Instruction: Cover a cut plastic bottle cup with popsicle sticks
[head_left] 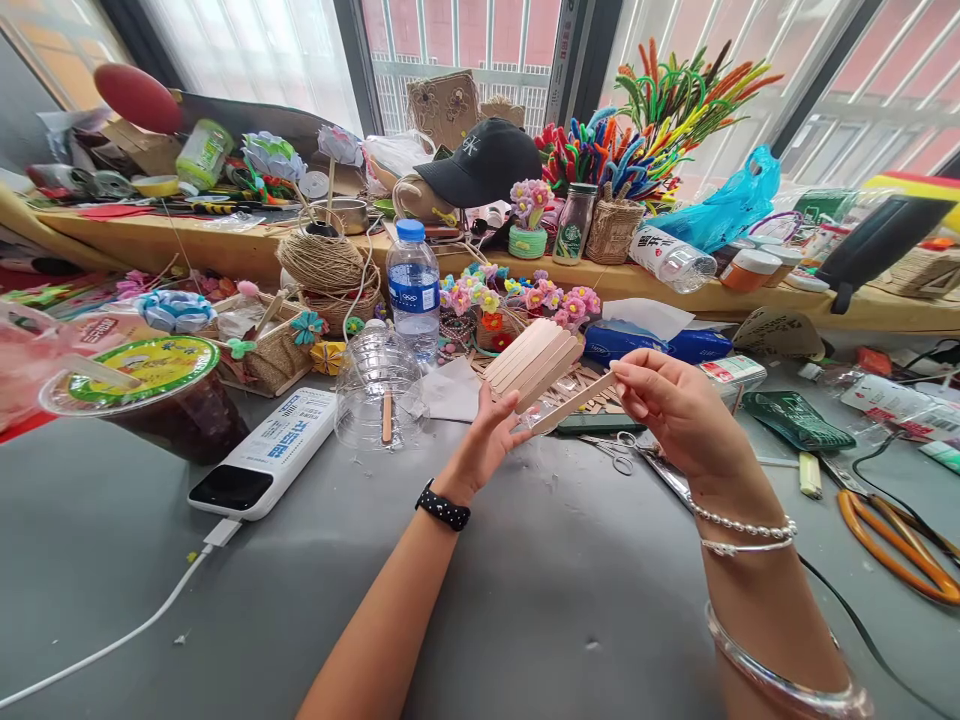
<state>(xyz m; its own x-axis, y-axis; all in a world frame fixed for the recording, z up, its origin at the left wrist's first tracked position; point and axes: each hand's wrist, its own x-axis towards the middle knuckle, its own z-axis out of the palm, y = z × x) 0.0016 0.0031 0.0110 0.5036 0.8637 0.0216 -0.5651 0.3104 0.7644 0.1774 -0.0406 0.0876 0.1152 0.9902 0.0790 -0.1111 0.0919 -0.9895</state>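
My left hand [491,440] is closed around the lower end of a row of wooden craft sticks [532,362], laid side by side and raised above the table. Between the thumb and fingers of my right hand [667,400] is the end of a single craft stick [571,404]. That stick slants down to the left, its far end close to my left fingertips; whether they touch it I cannot tell. Behind the hands, more wooden sticks [592,388] lie in a loose pile. One further stick [387,416] rests against a cut clear plastic bottle [375,375].
To the left are a white power bank [262,455] with a cable and a lidded drink cup [157,390]. A water bottle [414,290] stands behind. Small scissors [616,455] lie near my right hand, and orange-handled scissors [892,540] at the right. A crowded wooden shelf [480,262] spans the back.
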